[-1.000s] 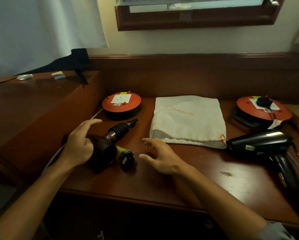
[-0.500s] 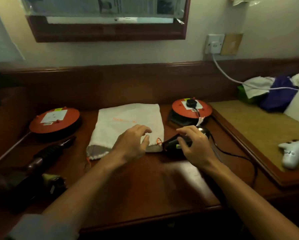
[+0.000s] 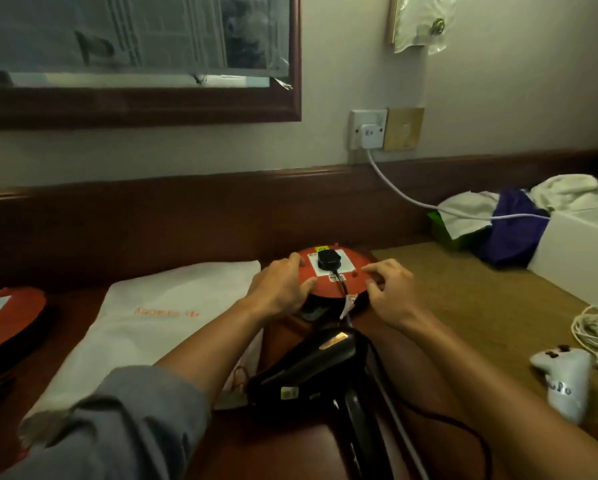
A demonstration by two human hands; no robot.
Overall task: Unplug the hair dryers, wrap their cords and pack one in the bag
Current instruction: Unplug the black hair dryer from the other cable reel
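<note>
At the back of the table (image 3: 325,455), a red reel (image 3: 354,271) lies flat with a black plug (image 3: 328,260) seated in the socket on its top face. Both hands rest on the reel, one to each side of the plug. Left hand (image 3: 280,284) is open, fingers spread over the left rim, thumb pointing toward the plug. Right hand (image 3: 391,289) is loosely curled on the right rim, fingertips touching the red surface, gripping nothing. Neither hand touches the plug yet; it lies between them, slightly beyond the fingertips, and the left thumb appears marginally nearer. The plug stands upright, so withdrawal would run straight up, away from the reel face.

Its cord (image 3: 340,289) leads off the front edge toward the person, to the black dryer (image 3: 308,368), which lies on the table between the forearms, barrel pointing left, handle toward the near edge. A white bag (image 3: 152,323) lies flat just left of the dryer, empty as far as can be judged. A second reel (image 3: 10,317) sits at the far left.

Judgement: one hand must steady the reel while the other pulls the plug.
</note>
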